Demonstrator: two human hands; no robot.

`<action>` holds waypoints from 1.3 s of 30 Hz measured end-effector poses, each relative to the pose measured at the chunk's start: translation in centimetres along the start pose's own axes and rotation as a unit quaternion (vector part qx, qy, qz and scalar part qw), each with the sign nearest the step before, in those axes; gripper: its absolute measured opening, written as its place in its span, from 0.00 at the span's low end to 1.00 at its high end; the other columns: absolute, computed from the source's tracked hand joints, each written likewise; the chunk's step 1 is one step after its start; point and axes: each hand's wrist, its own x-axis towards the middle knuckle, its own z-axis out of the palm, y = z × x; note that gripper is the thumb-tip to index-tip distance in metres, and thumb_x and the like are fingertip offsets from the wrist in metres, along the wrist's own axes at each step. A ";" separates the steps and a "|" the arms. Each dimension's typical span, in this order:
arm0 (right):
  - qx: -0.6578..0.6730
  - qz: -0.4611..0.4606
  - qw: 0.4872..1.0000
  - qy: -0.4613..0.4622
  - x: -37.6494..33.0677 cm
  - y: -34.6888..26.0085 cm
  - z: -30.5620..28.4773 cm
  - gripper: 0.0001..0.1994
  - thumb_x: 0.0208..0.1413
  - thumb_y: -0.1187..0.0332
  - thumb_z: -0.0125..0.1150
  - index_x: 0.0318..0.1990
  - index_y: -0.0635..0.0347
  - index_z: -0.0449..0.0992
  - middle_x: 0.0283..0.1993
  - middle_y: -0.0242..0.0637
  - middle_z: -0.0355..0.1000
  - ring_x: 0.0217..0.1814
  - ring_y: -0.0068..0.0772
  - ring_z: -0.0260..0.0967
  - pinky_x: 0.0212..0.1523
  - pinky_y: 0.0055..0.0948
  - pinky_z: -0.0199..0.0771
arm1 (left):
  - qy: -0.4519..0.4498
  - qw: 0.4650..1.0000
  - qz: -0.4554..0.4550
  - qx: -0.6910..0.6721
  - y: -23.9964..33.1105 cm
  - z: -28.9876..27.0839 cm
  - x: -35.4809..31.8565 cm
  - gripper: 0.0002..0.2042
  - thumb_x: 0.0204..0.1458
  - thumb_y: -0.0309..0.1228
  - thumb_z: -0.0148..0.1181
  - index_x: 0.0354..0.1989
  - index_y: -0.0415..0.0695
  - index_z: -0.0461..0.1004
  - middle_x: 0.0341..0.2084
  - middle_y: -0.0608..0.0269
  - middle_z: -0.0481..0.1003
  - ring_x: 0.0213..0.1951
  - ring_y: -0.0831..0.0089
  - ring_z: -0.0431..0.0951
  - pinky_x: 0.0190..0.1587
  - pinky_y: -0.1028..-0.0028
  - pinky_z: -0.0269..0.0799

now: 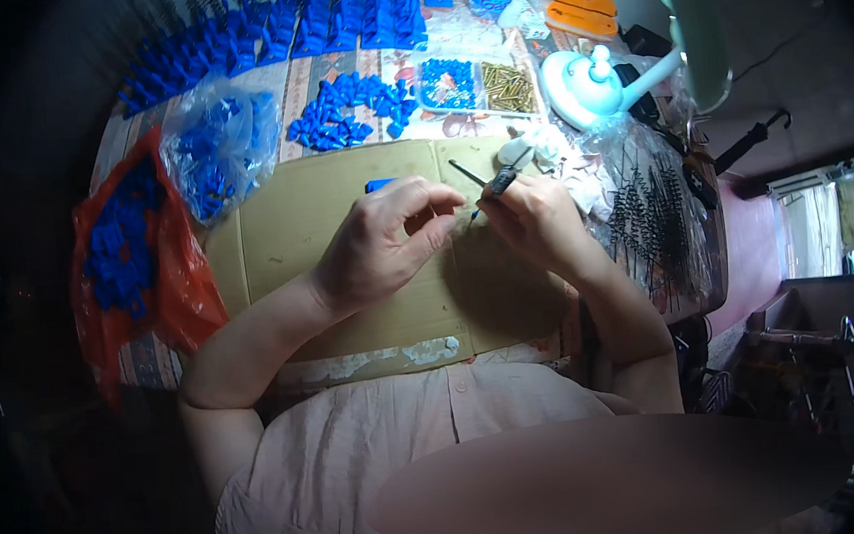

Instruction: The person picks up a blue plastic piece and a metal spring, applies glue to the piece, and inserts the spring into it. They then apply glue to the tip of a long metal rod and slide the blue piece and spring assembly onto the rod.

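Note:
My right hand (539, 220) is closed on a dark coil spring (502, 180) above the cardboard. A thin dark rod (466, 172) sticks out beside it, and a small dark tip with some blue (473, 216) shows below the fingers; whether these are one piece I cannot tell. Just to the left, my left hand (395, 237) has its fingers curved, with a gap between thumb and forefinger and nothing visible in it. Behind its knuckles, a blue plastic piece (377, 185) is partly hidden.
Cardboard (352, 328) covers the near table. Red (169, 277) and clear bags (259, 165) of blue parts stand left. Beyond lie loose blue parts (349, 107), a tray of brass-coloured screws (508, 87) and rows of blue parts with springs (328, 24). Right are a lamp (589, 89) and bagged springs (649, 219).

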 end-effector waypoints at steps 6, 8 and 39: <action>-0.004 -0.020 0.999 0.033 -0.3 0.3 0.6 0.08 0.52 0.69 0.60 0.27 0.59 0.67 0.24 0.42 0.68 0.26 0.48 0.70 0.27 0.43 0.70 | 0.039 0.999 0.027 0.015 3.1 -0.5 3.0 0.11 0.56 0.27 0.60 0.46 0.37 0.74 0.38 0.59 0.76 0.37 0.75 0.75 0.39 0.76 0.72; -0.005 -0.028 0.999 0.039 -0.5 0.6 1.0 0.08 0.52 0.69 0.60 0.27 0.59 0.68 0.24 0.42 0.68 0.26 0.47 0.71 0.27 0.42 0.70 | 0.034 0.998 0.048 0.020 3.4 -0.4 3.7 0.11 0.57 0.30 0.60 0.45 0.38 0.75 0.40 0.57 0.77 0.40 0.73 0.76 0.42 0.74 0.72; -0.072 -0.078 0.994 -0.004 -1.2 0.7 1.0 0.05 0.49 0.70 0.55 0.34 0.58 0.70 0.32 0.35 0.70 0.35 0.35 0.73 0.36 0.34 0.68 | 0.035 0.993 0.112 0.008 2.0 1.2 4.3 0.06 0.55 0.26 0.62 0.33 0.36 0.75 0.29 0.56 0.77 0.32 0.66 0.77 0.36 0.71 0.72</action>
